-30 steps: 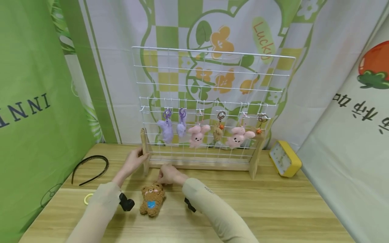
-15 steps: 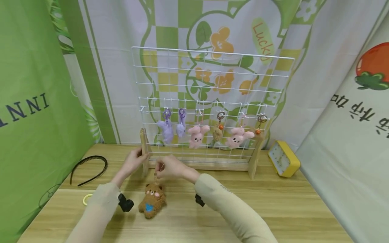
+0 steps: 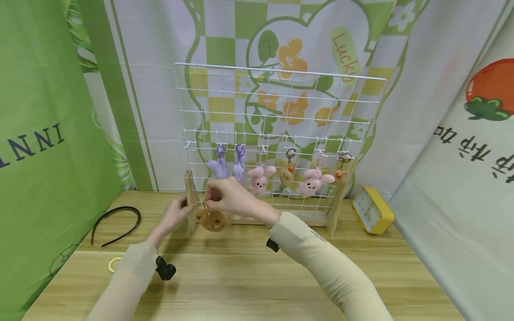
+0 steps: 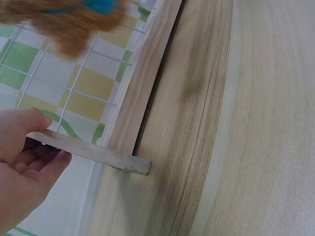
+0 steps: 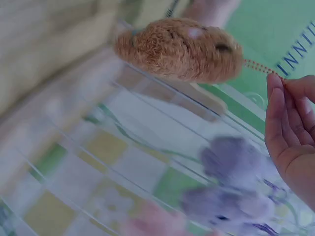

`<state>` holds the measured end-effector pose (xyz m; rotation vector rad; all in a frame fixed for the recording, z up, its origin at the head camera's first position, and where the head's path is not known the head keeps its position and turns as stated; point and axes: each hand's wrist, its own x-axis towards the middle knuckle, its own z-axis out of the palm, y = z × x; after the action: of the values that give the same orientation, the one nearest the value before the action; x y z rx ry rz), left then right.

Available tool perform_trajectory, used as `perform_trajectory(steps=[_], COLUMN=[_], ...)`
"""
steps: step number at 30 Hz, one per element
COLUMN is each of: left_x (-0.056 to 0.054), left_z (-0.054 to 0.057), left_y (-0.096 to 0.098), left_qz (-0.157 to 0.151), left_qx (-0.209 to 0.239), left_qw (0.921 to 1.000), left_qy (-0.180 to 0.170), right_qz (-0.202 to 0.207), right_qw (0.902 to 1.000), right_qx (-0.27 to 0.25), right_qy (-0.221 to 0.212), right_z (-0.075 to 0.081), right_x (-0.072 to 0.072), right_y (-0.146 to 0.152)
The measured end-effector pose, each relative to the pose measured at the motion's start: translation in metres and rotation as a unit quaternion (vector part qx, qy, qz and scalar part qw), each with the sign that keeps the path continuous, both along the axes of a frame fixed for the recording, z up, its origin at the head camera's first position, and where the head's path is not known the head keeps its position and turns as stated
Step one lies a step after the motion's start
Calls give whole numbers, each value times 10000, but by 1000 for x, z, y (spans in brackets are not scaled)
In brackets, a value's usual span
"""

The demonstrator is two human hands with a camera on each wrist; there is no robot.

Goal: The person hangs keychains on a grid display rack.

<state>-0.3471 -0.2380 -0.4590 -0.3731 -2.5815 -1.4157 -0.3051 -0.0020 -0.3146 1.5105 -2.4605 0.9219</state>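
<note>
My left hand grips the left wooden upright of a wire grid display rack, thumb on one side and fingers on the other. Between thumb and fingertips, my right hand pinches the bead chain of a brown plush bear keychain. The bear hangs below that hand, off the table, close in front of the rack's lower left. Its blue chest patch shows in the left wrist view. Two purple plush keychains hang just behind my right hand, the left one partly hidden by it.
Farther right on the rack hang two pink plush bunnies, a small brown plush keychain and a ring with an orange bead. A black headband and a yellow ring lie left; a yellow alarm clock stands right.
My right hand has lifted the bear by its chain from the table, up and toward the rack's left side. My left hand has stayed on the upright.
</note>
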Motion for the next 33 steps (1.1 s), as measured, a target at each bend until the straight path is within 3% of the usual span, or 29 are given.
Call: perform_trajectory(steps=[6,8,11,14,21,33], left_x=[2,4,5,5,4,3], left_z=[1,1,1,1,2,3], left_y=[0,0,-1,-1,2,3], left_qz=[155,123,76,151,225,227], left_qx=[-102,-148,-221,-279,-180,-201], left_qw=[9998,9997,9990,9989,9995,9995], left_qy=[-22,161,390,335,-115,-16], right_qz=[-353,-405,-467,-571,-826,-1247], right_qw=[9989,9985,9980,9970,9955,9916], right_qx=[-153,-206,-247,-300,-376,-308], right_qy=[277,315,337,427,263,163], right_z=[49,64,82,95,107,103], right_x=[-5,-6,-7,-10,-22,-42], right_y=[-7,-10,-18,-27,-42,-55])
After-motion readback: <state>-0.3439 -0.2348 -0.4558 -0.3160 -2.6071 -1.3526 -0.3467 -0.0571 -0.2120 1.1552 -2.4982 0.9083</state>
